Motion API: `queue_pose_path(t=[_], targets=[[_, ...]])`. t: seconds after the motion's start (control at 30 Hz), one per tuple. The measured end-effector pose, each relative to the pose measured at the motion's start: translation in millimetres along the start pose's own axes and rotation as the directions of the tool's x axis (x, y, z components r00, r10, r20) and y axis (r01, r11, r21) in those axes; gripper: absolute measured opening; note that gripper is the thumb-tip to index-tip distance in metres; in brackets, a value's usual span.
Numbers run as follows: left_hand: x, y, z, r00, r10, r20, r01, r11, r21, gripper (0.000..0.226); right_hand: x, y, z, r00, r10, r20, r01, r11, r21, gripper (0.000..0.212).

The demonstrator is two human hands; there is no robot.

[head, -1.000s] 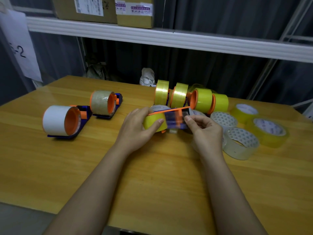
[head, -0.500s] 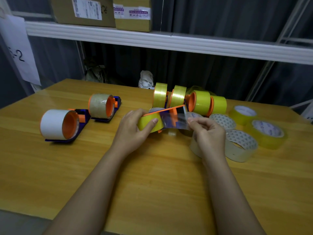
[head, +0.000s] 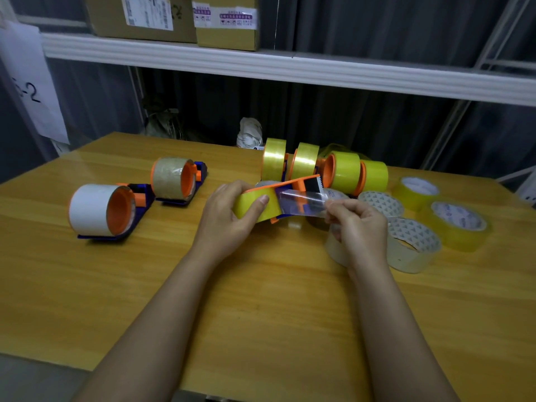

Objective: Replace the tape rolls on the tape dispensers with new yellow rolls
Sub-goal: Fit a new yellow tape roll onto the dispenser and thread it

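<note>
- Basically, the yellow roll [head: 255,207] was already seated on the held dispenser [head: 293,187], both lifted just above the counter [head: 261,300].
- The left hand [head: 229,219] was wrapped round the roll, thumb pressed on its face.
- The free tape strip [head: 301,200] ran left to right from the roll to the right hand [head: 359,227], whose fingers [head: 333,205] pinched its end.
- The serrated cutter [head: 314,182] sat just above the strip's far edge, nearer the right hand.
- Judgement: the strip was to be fed up over the cutter.
- Two dispensers with old rolls [head: 171,178] stood well left, untouched.
</note>
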State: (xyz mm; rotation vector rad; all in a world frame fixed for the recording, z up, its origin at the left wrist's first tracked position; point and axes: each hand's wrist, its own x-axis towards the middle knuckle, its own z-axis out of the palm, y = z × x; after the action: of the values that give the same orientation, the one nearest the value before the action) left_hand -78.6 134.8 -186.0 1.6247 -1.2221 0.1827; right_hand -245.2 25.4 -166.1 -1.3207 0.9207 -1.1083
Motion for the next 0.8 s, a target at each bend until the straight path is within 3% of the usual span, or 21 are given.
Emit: queue_pose_path(t=[0.8], targets=[[-2.0,3.5,-3.6,0.999,0.004,0.038,-0.001,0.997,-0.075,0.029,-4.7,-0.6,0.7,0.993,-0.109,-0.039,0.108,0.994,-0.023,0.014]])
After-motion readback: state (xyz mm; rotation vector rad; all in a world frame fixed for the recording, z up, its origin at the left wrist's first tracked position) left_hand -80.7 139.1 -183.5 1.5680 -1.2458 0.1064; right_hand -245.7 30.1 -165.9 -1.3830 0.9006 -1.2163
